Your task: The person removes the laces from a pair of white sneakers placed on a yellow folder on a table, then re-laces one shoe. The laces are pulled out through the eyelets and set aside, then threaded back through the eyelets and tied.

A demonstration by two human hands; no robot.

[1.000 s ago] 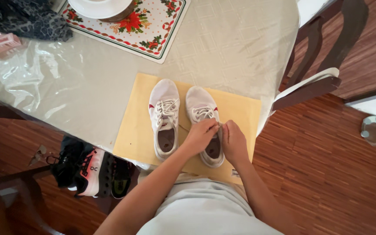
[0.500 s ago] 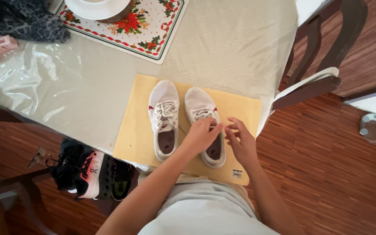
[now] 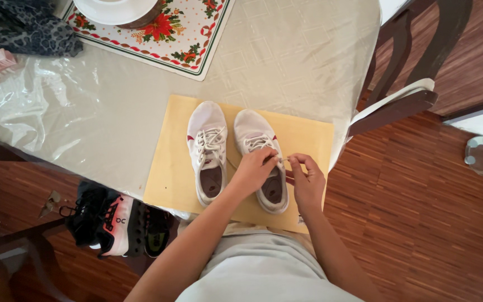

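Note:
Two white sneakers stand side by side, toes pointing away, on a tan paper envelope at the table's near edge. The left sneaker is untouched, its laces loosely crossed. My left hand rests over the right sneaker near its tongue, fingers pinched on a lace. My right hand sits just right of that shoe, thumb and forefinger pinching the lace end where both hands meet.
A clear plastic cover lies over the pale tablecloth. A floral placemat with a white plate is at the back. Dark cloth lies back left. More shoes sit on the wooden floor below. A dark chair stands right.
My right hand opened and drew away from the shoe half a second ago, then came back; both hands now pinch the lace together again.

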